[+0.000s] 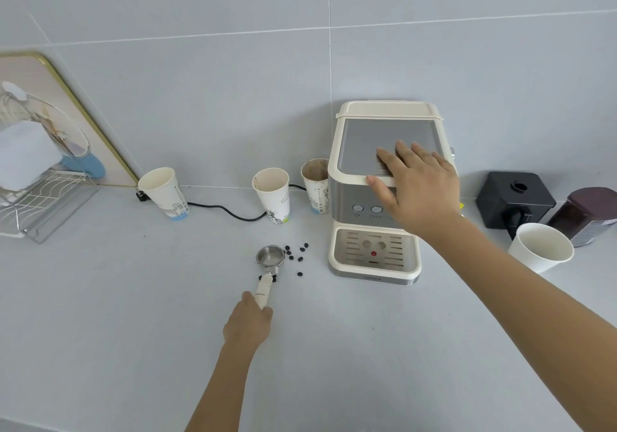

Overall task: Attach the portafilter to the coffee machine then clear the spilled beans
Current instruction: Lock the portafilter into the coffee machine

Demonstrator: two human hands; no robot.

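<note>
The portafilter (269, 259), lying on the counter (133, 298) among spilled beans (298, 254), is gripped at its handle by the left hand (247, 324) while the coffee machine (380, 191) is steadied by the flat, spread right hand (412, 186), lifting and locking judged next.

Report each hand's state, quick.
Left hand: closed on the portafilter handle.
Right hand: open, flat on the coffee machine top, holding nothing.

1 head camera, high over the counter (100, 331), looking forward and down toward the tiled wall (233, 81); coffee machine (377, 264) sits near centre, both forearms reaching in from below.
</note>
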